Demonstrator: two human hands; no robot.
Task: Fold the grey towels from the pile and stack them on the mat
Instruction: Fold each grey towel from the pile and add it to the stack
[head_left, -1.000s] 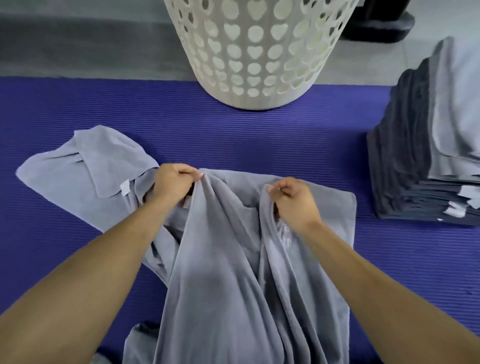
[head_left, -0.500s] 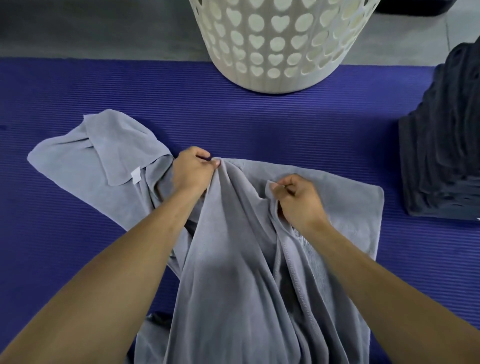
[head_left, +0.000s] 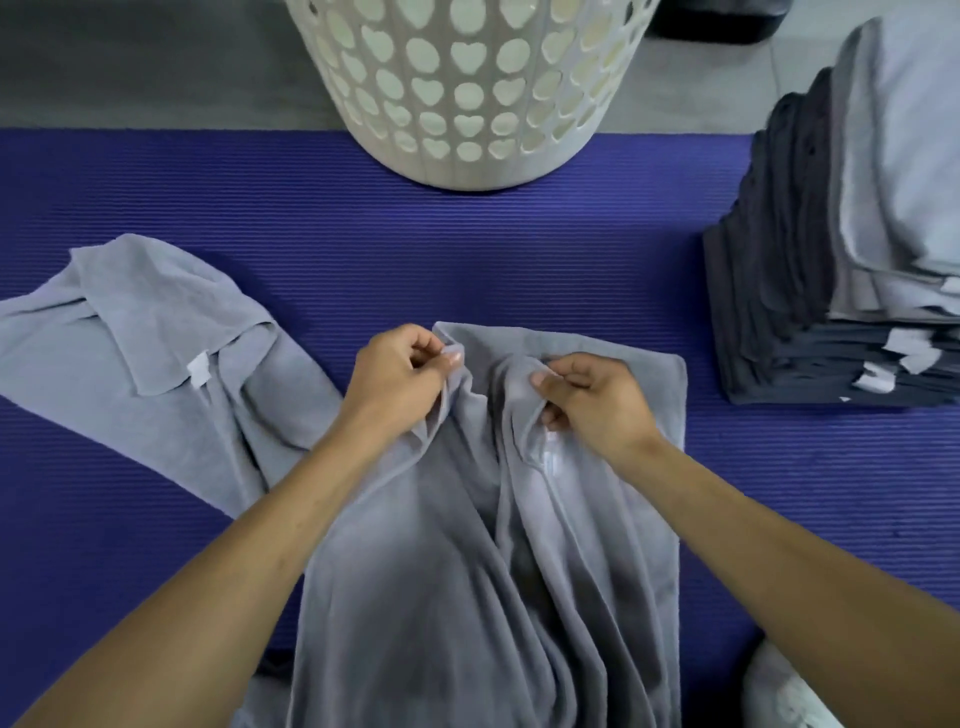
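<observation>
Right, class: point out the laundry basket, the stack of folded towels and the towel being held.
laundry basket (head_left: 467, 93), head view, on its perforated front wall.
stack of folded towels (head_left: 810, 332), head view, on its dark left side.
towel being held (head_left: 441, 571), head view, on the draped cloth between the forearms.

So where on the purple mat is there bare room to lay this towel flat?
Bare purple ribbed mat runs between the white heart-holed basket and both hands, left hand and right hand, pinching the grey towel. A narrower strip separates it from the folded towel stack. The left is crowded by a crumpled grey towel.
</observation>
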